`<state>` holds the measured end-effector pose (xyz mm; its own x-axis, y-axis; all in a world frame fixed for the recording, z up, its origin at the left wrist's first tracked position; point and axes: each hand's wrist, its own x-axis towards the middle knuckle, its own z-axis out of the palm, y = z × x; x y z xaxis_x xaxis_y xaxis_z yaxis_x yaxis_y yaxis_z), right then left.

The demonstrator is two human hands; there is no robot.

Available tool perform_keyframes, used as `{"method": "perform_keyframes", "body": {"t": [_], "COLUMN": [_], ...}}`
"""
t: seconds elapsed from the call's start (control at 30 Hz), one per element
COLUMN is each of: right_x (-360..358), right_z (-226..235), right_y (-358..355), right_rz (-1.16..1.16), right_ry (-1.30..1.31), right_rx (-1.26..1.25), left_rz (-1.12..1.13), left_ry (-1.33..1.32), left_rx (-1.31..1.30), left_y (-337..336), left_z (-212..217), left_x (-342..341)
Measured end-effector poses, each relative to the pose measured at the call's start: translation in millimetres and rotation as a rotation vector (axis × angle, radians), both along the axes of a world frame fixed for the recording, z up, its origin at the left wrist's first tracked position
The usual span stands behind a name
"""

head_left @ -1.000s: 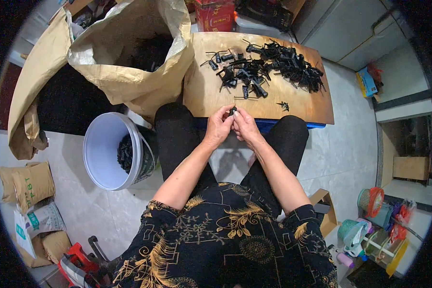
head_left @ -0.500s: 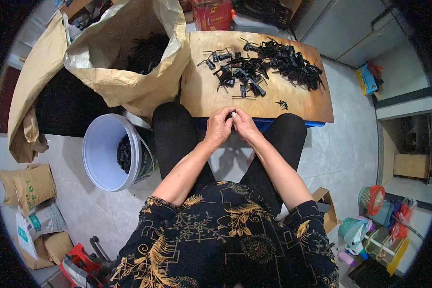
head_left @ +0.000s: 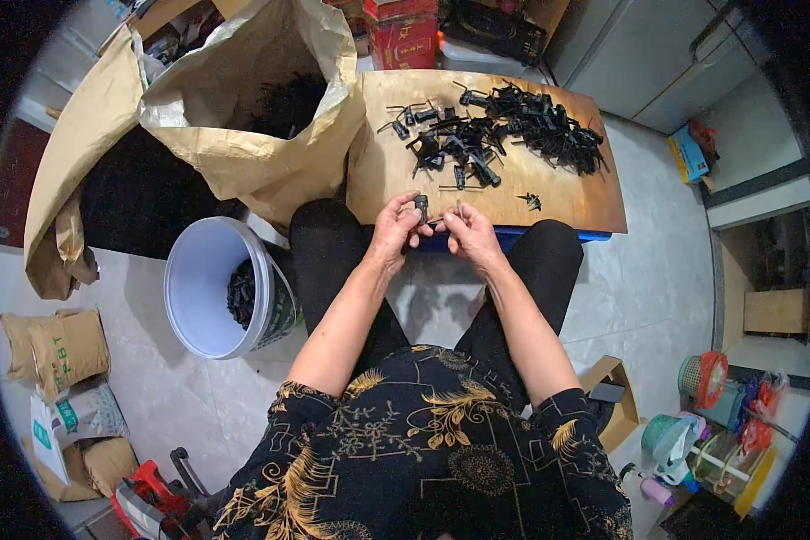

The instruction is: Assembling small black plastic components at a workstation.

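Observation:
Between my thumb and fingers, my left hand [head_left: 394, 232] holds a small black cylindrical plastic part [head_left: 421, 207] upright. Beside it, the fingers of my right hand [head_left: 471, 238] are pinched together around a thin stem-like piece, too small to make out fully. Both hands are over my lap at the near edge of a wooden board [head_left: 378, 135]. Farther back on the board lies a heap of black plastic parts [head_left: 549, 126] with thin rods sticking out. One small black spiky piece [head_left: 532, 202] lies apart, near the board's front right.
To the left stands a white bucket [head_left: 198, 315] with black pieces at its bottom. Behind it, a large open brown sack [head_left: 243, 162] holds more black parts. A red box [head_left: 400, 40] stands beyond the board. Baskets and bags [head_left: 702, 423] crowd the lower right.
My hands have moved apart from being pressed together. The black cylindrical part now shows in my left hand, and my right hand has drawn slightly to the right.

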<state>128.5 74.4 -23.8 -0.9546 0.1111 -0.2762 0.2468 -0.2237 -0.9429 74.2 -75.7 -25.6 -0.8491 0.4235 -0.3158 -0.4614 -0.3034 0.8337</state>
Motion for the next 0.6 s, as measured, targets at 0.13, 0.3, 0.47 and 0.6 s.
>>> {"method": "perform_keyframes", "body": {"t": [0.13, 0.3, 0.47, 0.6], "right_x": [1, 2, 2, 3], "right_z": [12, 8, 5, 3], "right_y": [5, 9, 10, 11], "right_rz": [0.018, 0.112, 0.145, 0.18], "right_ry": [-0.03, -0.061, -0.052, -0.097], "right_rx": [-0.136, -0.251, -0.304, -0.208], "left_rz": [-0.123, -0.259, -0.334, -0.412], "left_ry": [-0.051, -0.018, 0.052, 0.162], "left_rx": [0.107, 0.084, -0.027, -0.173], "left_y": [-2, -3, -4, 1], "left_z": [7, 14, 18, 20], "left_x": [0, 5, 6, 10]}}
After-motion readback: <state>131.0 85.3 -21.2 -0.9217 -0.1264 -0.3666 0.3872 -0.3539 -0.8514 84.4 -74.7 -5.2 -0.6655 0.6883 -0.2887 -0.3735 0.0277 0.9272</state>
